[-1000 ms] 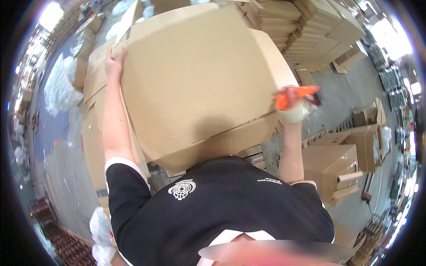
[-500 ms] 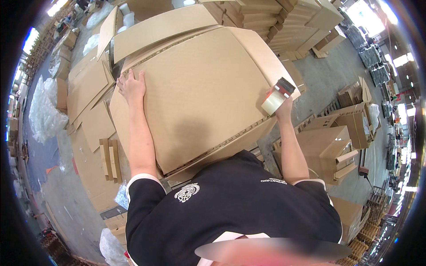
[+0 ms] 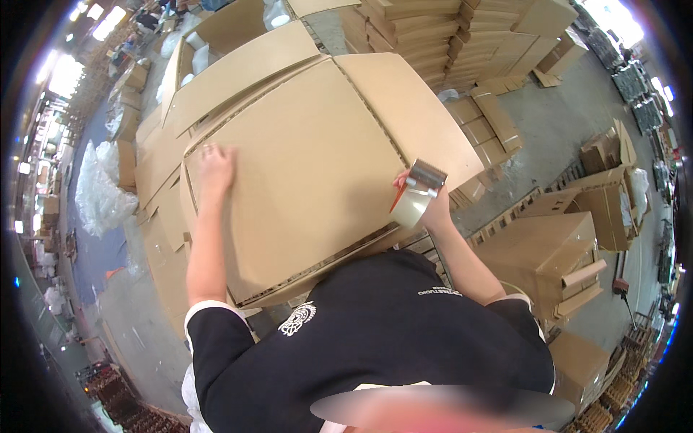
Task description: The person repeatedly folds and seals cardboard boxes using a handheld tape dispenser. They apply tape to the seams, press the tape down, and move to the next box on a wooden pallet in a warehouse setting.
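A large cardboard box (image 3: pixel 299 180) lies before me, its broad top panel facing up. A long flap (image 3: pixel 415 115) spreads out along its right side, and another cardboard flap (image 3: pixel 245 72) rises at its far left edge. My left hand (image 3: pixel 216 169) rests on the panel near its left edge, holding nothing, somewhat blurred, with the fingers a little bent and the thumb apart. Over the panel's near right corner, my right hand (image 3: pixel 436 209) grips a tape dispenser (image 3: pixel 427 175) with a toothed metal edge and a roll of clear tape (image 3: pixel 410 208).
Beyond the box stands an open carton (image 3: pixel 238 27) with white containers inside. Stacked cardboard (image 3: pixel 415 36) fills the far side. Closed boxes (image 3: pixel 541 245) stand to the right. Loose cardboard sheets (image 3: pixel 153 148) and a heap of clear plastic wrap (image 3: pixel 105 184) are on the left.
My right hand has moved left and nearer with the tape dispenser, from the right edge to over the panel. My left hand has shifted nearer along the panel. The right flap now lies spread wider.
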`<action>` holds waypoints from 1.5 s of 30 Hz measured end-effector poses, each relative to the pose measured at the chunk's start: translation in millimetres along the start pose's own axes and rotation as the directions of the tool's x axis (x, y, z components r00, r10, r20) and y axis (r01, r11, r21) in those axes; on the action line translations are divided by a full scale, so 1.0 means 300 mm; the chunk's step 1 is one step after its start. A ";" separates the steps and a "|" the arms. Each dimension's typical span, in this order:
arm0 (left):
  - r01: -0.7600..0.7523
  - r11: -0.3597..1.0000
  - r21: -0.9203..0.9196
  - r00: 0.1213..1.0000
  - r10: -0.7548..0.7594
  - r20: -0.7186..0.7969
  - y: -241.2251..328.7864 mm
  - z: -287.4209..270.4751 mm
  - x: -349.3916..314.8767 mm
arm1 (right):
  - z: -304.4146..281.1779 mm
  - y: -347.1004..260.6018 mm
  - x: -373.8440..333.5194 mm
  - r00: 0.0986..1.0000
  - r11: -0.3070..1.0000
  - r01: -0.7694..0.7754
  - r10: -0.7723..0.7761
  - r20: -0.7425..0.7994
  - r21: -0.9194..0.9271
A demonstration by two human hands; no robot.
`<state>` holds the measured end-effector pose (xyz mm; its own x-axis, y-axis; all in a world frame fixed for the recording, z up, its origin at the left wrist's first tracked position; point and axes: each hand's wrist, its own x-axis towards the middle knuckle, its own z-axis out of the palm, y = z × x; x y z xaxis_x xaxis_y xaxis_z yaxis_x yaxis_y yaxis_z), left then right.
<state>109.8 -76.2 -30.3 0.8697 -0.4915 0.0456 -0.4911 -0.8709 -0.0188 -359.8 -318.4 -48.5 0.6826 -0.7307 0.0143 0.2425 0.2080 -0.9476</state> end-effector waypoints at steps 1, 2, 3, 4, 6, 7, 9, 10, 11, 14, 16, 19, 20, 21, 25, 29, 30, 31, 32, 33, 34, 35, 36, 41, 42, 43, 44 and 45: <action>-0.120 0.991 -0.067 0.992 0.118 -0.032 0.102 -0.026 -0.035 | -0.006 -0.008 -0.005 0.997 0.991 -0.069 0.066 0.031 0.111; -0.206 0.968 -0.141 0.977 0.212 0.033 0.208 -0.052 -0.082 | -0.010 -0.015 -0.013 0.988 0.965 -0.148 0.136 0.069 0.217; -0.218 0.959 -0.182 0.976 0.218 -0.020 0.317 -0.082 -0.116 | -0.016 -0.024 -0.019 0.990 0.985 -0.117 0.106 0.090 0.125; -0.303 0.926 -0.224 0.953 0.294 -0.073 0.407 -0.125 -0.124 | -0.019 -0.031 -0.022 0.991 0.997 -0.078 0.074 0.112 0.031; -0.302 0.903 -0.306 0.947 0.247 -0.206 0.539 -0.198 -0.110 | -0.025 -0.044 -0.024 0.976 0.991 0.120 -0.106 0.190 -0.062; -0.384 0.869 -0.312 0.894 0.266 -0.360 0.582 -0.218 -0.095 | -0.028 -0.052 -0.021 0.976 0.993 0.111 -0.102 0.194 -0.039; -0.209 0.957 -0.201 0.964 0.168 -0.205 0.700 -0.153 -0.114 | -0.031 -0.072 -0.012 0.975 0.998 0.022 -0.008 0.223 -0.062; -0.127 0.982 -0.143 0.990 0.117 -0.081 0.712 -0.123 -0.119 | -0.033 -0.087 -0.013 0.977 0.992 -0.080 0.097 0.190 -0.096; -0.104 0.981 -0.163 0.988 0.083 -0.130 0.720 -0.081 -0.131 | -0.044 -0.108 -0.017 0.956 0.997 -0.064 0.074 0.285 -0.045; -0.064 0.970 -0.235 0.994 0.042 -0.097 0.704 0.009 -0.128 | -0.128 -0.166 -0.020 0.897 0.988 -0.144 0.107 0.429 0.054; -0.100 0.963 -0.249 0.983 0.056 -0.177 0.687 0.036 -0.130 | -0.265 -0.191 -0.070 0.860 0.916 -0.346 0.222 0.459 0.206; -0.082 0.963 -0.258 0.993 0.055 -0.109 0.679 0.019 -0.125 | -0.594 -0.112 -0.151 0.817 0.909 -0.382 0.248 0.521 0.166; -0.064 0.967 -0.247 0.995 0.041 -0.094 0.682 0.010 -0.123 | -0.713 -0.045 -0.185 0.826 0.877 -0.421 0.264 0.499 0.233; -0.065 0.966 -0.249 0.995 0.042 -0.094 0.687 0.003 -0.124 | -0.822 0.046 -0.212 0.822 0.843 -0.486 0.351 0.449 0.231; -0.032 0.971 -0.238 0.997 0.013 -0.082 0.697 0.005 -0.126 | -1.050 0.439 -0.240 0.825 0.532 -0.381 0.565 0.018 0.756; -0.056 0.967 -0.250 0.995 0.032 -0.099 0.695 0.012 -0.133 | -0.803 0.534 0.024 0.867 0.761 -0.227 0.442 -0.230 0.608; -0.052 0.966 -0.253 0.995 0.029 -0.095 0.698 0.009 -0.135 | -0.704 0.466 0.103 0.943 0.859 -0.251 0.320 -0.086 0.446; -0.058 0.964 -0.261 0.995 0.035 -0.090 0.702 0.003 -0.137 | -0.589 0.380 0.208 0.966 0.905 -0.253 0.255 0.040 0.342; -0.046 0.968 -0.248 0.995 0.024 -0.093 0.709 -0.004 -0.138 | -0.463 0.284 0.317 0.969 0.930 -0.246 0.228 0.094 0.273; -0.042 0.970 -0.240 0.995 0.020 -0.094 0.714 -0.008 -0.140 | -0.334 0.186 0.421 0.971 0.938 -0.199 0.149 0.187 0.284; -0.017 0.977 -0.214 0.998 0.002 -0.070 0.716 -0.008 -0.139 | -0.204 0.091 0.538 0.959 0.924 -0.147 0.047 0.279 0.352; -0.037 0.972 -0.231 0.995 0.016 -0.093 0.711 0.000 -0.141 | -0.067 0.012 0.648 0.925 0.859 -0.140 -0.064 0.374 0.492; -0.035 0.973 -0.230 0.996 0.014 -0.093 0.700 0.016 -0.139 | 0.063 -0.047 0.729 0.856 0.711 -0.224 -0.183 0.483 0.667; -0.174 0.940 -0.294 0.985 0.163 -0.063 0.545 0.217 -0.084 | 0.667 -0.011 0.842 0.849 0.638 -0.423 0.031 0.527 0.644; -0.171 0.929 -0.327 0.985 0.151 -0.087 0.505 0.264 -0.074 | 0.756 0.020 0.829 0.961 0.989 -0.128 0.141 0.239 -0.068; -0.168 0.919 -0.355 0.984 0.138 -0.109 0.471 0.296 -0.058 | 0.789 0.051 0.814 0.973 0.988 0.053 -0.019 0.228 -0.145; -0.164 0.910 -0.381 0.984 0.124 -0.128 0.448 0.314 -0.044 | 0.818 0.076 0.803 0.983 0.971 0.108 -0.072 0.168 -0.215; -0.158 0.899 -0.409 0.983 0.102 -0.155 0.419 0.316 -0.054 | 0.836 0.093 0.793 0.977 0.946 0.191 -0.158 0.143 -0.263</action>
<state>38.5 -178.3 -128.0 0.7966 -0.5711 0.1980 -0.5991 -0.7025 0.3842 -17.5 -323.3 8.4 0.7271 -0.6540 0.2089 0.1783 -0.1140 -0.9774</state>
